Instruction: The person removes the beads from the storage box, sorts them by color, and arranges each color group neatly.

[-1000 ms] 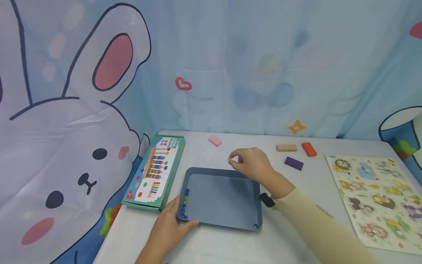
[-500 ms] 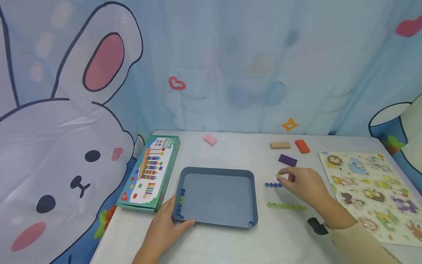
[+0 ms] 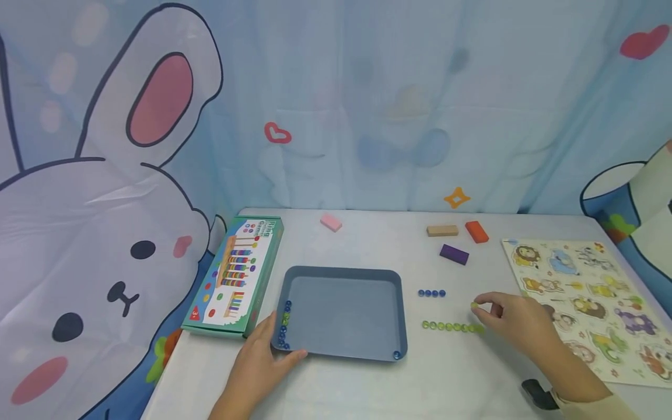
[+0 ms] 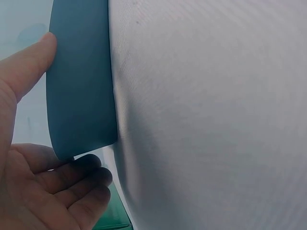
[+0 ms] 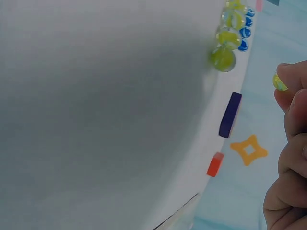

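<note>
My right hand (image 3: 511,324) pinches a yellow-green marble (image 3: 474,305) between thumb and fingertip, just above the right end of a row of several green marbles (image 3: 452,327) on the white table. In the right wrist view the pinched marble (image 5: 279,82) hangs beyond the row's last marble (image 5: 222,59). A short row of blue marbles (image 3: 432,293) lies behind the green row. My left hand (image 3: 262,364) grips the near left corner of the blue tray (image 3: 343,350), thumb along its rim (image 4: 81,86). Several marbles (image 3: 284,326) lie along the tray's left wall, one blue marble (image 3: 396,354) in its near right corner.
A green game box (image 3: 235,275) lies left of the tray. Pink (image 3: 331,222), tan (image 3: 442,231), orange (image 3: 476,231) and purple (image 3: 454,254) blocks lie further back. An animal puzzle board (image 3: 583,291) lies at the right. A printed curtain hangs behind.
My right hand carried the marble from over the tray's far edge rightwards, past the blue row, down to the right end of the green row. The left hand stayed on the tray.
</note>
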`<state>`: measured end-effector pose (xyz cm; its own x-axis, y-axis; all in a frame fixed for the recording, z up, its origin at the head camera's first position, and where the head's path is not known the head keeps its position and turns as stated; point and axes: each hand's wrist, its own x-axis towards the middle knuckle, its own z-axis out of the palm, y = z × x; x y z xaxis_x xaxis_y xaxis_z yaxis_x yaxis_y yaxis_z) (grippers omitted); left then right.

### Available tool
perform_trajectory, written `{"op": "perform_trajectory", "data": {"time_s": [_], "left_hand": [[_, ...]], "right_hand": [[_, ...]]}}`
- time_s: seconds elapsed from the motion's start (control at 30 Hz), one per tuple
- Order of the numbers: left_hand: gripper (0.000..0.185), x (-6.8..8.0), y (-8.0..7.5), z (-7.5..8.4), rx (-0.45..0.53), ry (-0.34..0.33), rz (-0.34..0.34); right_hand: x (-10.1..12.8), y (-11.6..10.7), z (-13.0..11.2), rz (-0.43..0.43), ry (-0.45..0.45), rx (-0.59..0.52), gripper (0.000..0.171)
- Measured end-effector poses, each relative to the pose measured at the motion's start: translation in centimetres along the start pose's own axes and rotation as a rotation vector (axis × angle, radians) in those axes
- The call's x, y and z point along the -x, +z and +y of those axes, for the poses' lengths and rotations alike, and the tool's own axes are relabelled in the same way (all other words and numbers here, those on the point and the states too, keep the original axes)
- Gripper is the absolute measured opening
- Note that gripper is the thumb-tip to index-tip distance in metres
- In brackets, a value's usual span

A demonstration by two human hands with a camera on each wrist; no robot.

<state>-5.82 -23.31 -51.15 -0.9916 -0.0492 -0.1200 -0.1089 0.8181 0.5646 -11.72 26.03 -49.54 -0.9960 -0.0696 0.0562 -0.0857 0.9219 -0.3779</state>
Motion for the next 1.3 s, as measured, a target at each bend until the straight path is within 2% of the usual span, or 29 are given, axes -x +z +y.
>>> {"op": "perform_trajectory", "data": {"time_s": [0.23,0.47,0.6,1.07,1.3], "left_hand": [[0.122,0.1,-0.1,-0.1,0.002,-0.006,0.005],[0.121,0.1,-0.1,0.0,0.001,-0.001,0.001],[0.121,0.0,-0.1,-0.1,0.003,-0.002,-0.003],[0.119,0.1,-0.1,0.1,0.004,0.001,-0.008],[0.12,0.1,-0.2,0.4,0.008,-0.014,-0.026]], "right_hand": [[1.0,0.5,1.3,0.006,-0.021,0.013,0.022],[1.9,0.3,2.2,-0.067,0.06,0.013,0.027],[2.2,0.6,2.7,-0.089,0.054,0.014,0.024],[2.5,1.2,2.9,-0.149,0.039,-0.002,0.02],[2.3,1.0,3.0,-0.177,0.077,0.002,0.025]]}}
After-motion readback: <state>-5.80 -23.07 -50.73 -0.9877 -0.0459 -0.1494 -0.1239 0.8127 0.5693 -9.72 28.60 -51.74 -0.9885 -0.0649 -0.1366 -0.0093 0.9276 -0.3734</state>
